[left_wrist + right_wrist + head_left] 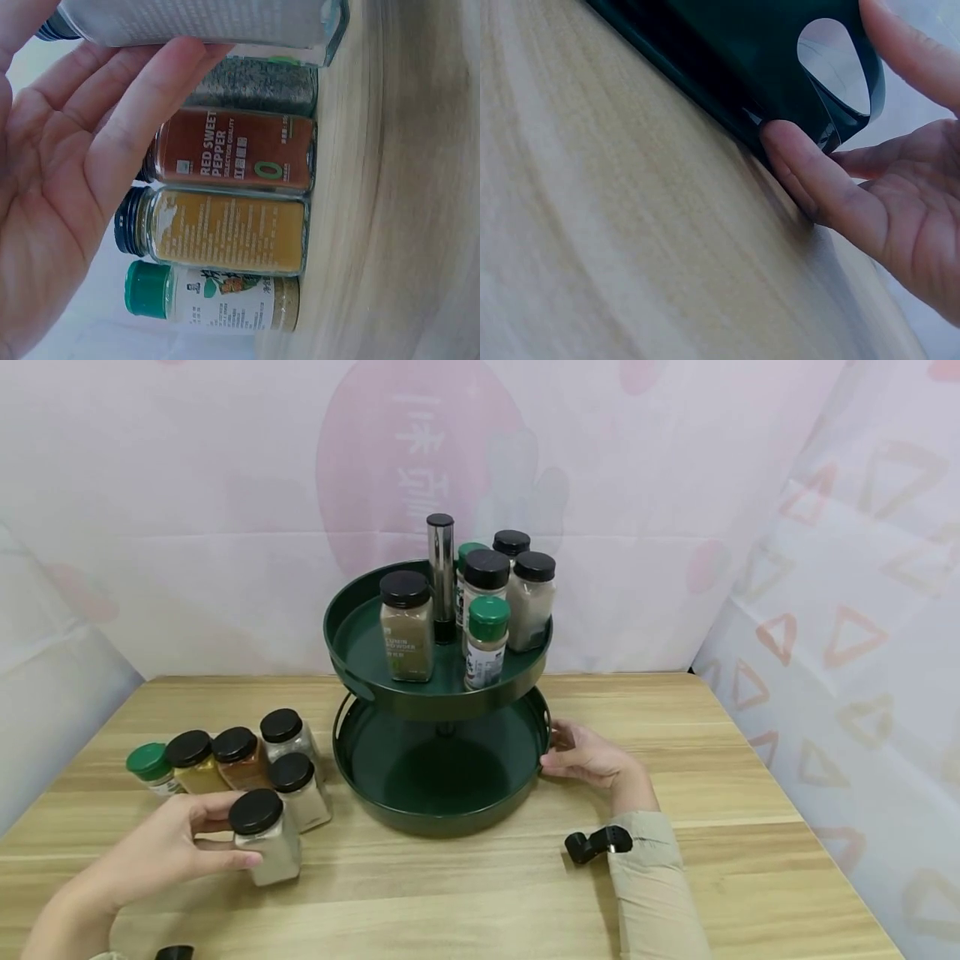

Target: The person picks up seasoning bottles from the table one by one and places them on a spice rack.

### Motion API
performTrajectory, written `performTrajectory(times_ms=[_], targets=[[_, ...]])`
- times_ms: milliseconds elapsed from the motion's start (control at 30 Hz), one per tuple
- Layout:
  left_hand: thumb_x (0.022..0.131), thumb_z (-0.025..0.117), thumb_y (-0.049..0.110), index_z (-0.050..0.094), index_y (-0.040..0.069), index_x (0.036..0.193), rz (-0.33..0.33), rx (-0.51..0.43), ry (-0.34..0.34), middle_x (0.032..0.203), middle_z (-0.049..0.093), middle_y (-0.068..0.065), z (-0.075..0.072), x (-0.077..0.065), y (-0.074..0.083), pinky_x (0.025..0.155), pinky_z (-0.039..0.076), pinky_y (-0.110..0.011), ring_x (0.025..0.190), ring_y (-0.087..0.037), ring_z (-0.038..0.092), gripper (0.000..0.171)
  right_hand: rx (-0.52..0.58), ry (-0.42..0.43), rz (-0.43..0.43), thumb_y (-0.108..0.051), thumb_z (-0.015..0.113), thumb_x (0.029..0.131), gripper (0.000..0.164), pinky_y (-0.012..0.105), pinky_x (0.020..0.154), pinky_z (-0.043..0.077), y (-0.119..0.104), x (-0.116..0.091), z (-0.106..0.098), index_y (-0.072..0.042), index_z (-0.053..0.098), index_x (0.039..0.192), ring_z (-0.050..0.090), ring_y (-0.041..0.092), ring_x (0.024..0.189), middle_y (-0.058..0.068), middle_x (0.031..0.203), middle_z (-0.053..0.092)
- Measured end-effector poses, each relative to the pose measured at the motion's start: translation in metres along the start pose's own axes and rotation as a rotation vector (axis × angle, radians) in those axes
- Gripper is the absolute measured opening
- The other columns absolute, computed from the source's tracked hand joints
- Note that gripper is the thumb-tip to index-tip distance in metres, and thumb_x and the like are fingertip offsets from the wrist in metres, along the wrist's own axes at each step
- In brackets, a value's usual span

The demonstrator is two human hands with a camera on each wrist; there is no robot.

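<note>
My left hand (168, 843) grips a square glass spice jar (272, 853) of pale powder with a black lid, thumb on one side and fingers on the other. In the left wrist view the held jar (217, 21) crosses the top; whether it touches the table, I cannot tell. A dark green two-tier round rack (442, 822) stands mid-table. At the right side of its lower tray, my right hand (588, 756) holds the wall. Close up in the right wrist view, thumb and fingers lie around the tray wall (742, 67) by its oval handle hole.
Beside the left hand stand a red sweet pepper jar (240, 150), a yellow powder jar (232, 229), a green-capped bottle (225, 300) and other black-lidded jars (303, 797). The upper tray carries a cumin jar (407, 639) and several bottles around a metal post (441, 568).
</note>
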State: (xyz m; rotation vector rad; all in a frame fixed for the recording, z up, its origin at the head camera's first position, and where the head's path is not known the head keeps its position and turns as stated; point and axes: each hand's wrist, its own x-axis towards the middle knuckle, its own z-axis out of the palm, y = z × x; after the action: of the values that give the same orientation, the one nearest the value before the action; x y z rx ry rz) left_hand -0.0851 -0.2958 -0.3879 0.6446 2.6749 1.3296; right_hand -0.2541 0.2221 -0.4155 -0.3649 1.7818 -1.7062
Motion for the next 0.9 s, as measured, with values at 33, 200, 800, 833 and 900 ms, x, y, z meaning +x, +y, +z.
performTrajectory(times_ms=[33,200,800,833,900], targets=[[0.082,0.079,0.005,0.058,-0.009,0.126,0.006,-0.016,-0.006,0.112,0.073,0.016,0.0,0.0,0.001,0.077,0.057,-0.016,0.099,0.002,0.07,0.051,-0.003,0.0,0.002,-0.004,0.067,0.091,0.095,0.024,0.095,0.053,0.0,0.0,0.0,0.0,-0.001,0.157,0.053,0.016,0.118,0.027,0.161,0.014],[0.084,0.078,0.006,0.059,-0.003,0.128,0.001,-0.069,-0.04,0.118,0.07,0.018,0.002,0.004,0.011,0.079,0.059,-0.02,0.105,0.003,0.067,0.049,-0.011,-0.002,0.002,-0.004,0.066,0.091,0.093,0.024,0.095,0.052,0.001,0.001,0.0,0.0,0.001,0.157,0.053,0.016,0.116,0.027,0.159,0.017],[0.081,0.083,0.013,0.067,0.014,0.12,0.123,-0.041,-0.018,0.113,0.071,0.012,0.019,0.042,0.056,0.077,0.06,-0.024,0.103,0.002,0.068,0.043,-0.01,0.008,-0.012,-0.003,0.066,0.091,0.091,0.025,0.094,0.053,-0.001,0.0,0.002,0.002,0.003,0.157,0.055,0.014,0.113,0.029,0.154,0.023],[0.08,0.083,0.013,0.067,0.014,0.119,0.131,-0.041,-0.013,0.111,0.073,0.01,0.021,0.044,0.057,0.077,0.06,-0.023,0.101,0.0,0.069,0.042,-0.01,0.007,-0.012,-0.003,0.066,0.091,0.091,0.024,0.094,0.053,-0.001,0.0,0.002,0.002,0.003,0.157,0.055,0.014,0.113,0.029,0.154,0.024],[0.08,0.084,0.014,0.068,0.014,0.119,0.14,-0.045,-0.008,0.107,0.074,0.008,0.023,0.05,0.06,0.078,0.06,-0.023,0.096,-0.003,0.071,0.042,-0.006,0.012,-0.009,-0.004,0.067,0.091,0.092,0.024,0.093,0.053,-0.001,0.0,0.002,0.002,0.004,0.157,0.055,0.014,0.112,0.029,0.153,0.024]])
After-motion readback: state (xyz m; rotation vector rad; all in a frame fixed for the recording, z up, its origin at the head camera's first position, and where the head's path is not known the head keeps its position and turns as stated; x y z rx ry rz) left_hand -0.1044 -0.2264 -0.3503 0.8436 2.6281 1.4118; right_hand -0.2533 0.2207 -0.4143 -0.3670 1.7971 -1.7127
